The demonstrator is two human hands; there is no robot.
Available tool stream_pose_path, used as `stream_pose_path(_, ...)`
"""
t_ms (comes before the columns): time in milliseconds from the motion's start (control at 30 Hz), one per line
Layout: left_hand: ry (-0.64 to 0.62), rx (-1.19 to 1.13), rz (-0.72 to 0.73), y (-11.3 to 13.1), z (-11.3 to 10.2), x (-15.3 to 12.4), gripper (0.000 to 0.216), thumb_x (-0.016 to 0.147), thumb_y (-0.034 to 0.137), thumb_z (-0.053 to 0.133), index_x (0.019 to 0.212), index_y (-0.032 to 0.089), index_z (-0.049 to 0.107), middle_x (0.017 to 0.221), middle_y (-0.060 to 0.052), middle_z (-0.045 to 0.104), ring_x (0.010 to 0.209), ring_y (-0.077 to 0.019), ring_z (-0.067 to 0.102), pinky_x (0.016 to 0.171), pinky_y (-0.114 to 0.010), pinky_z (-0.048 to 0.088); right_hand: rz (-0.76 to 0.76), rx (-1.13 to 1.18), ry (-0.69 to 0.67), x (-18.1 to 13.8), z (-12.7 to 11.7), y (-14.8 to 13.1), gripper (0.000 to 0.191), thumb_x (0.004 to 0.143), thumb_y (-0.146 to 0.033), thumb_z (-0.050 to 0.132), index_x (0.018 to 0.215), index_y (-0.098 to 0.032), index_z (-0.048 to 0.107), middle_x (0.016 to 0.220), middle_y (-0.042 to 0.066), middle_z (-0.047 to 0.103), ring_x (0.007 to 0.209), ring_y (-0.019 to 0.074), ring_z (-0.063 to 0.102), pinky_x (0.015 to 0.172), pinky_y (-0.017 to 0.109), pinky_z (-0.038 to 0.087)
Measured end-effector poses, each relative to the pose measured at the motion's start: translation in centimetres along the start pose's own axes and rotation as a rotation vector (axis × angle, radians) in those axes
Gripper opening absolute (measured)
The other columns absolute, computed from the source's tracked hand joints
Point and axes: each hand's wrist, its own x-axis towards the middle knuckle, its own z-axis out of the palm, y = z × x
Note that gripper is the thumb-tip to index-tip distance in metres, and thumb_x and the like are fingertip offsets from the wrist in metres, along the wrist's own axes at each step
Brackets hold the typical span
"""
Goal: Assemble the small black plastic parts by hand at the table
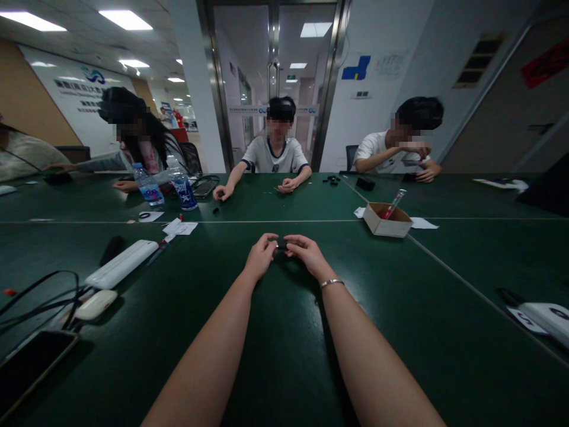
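Note:
Between my two hands, just over the green table (284, 308), is a small dark block-like object (281, 244); its exact kind is too small to make out. My left hand (261, 255) pinches its left end between thumb and fingers, where a small bright spot shows. From the other side, my right hand (306, 254) grips the right end with thumb and bent fingers. A silver bracelet (332, 283) circles my right wrist. The fingers cover both ends of the object.
An open box (387, 225) holding a tube-like item stands ahead right. At left lie a white power bank (122, 265), a white case (96, 305), cables and a phone (35, 362). Two bottles (181, 187) stand farther back. Several people sit across the table.

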Motion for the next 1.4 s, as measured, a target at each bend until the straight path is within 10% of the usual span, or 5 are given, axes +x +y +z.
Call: stream_pose_path(1400, -0.014, 0.051, 0.002, 0.08, -0.05, 0.0, 0.028, 0.089, 0.031, 0.042, 0.105, 0.022, 0.063, 0.068, 0.002, 0.055, 0.055, -0.0118, 0.048, 0.054, -0.023, 0.037, -0.015, 0.012, 0.001, 0.14, -0.08, 0.26, 0.036, 0.063, -0.029, 0.081, 0.095, -0.016, 0.072, 0.085, 0.004, 0.069, 0.066, 0.0143, 0.064, 0.063, 0.024, 0.052)
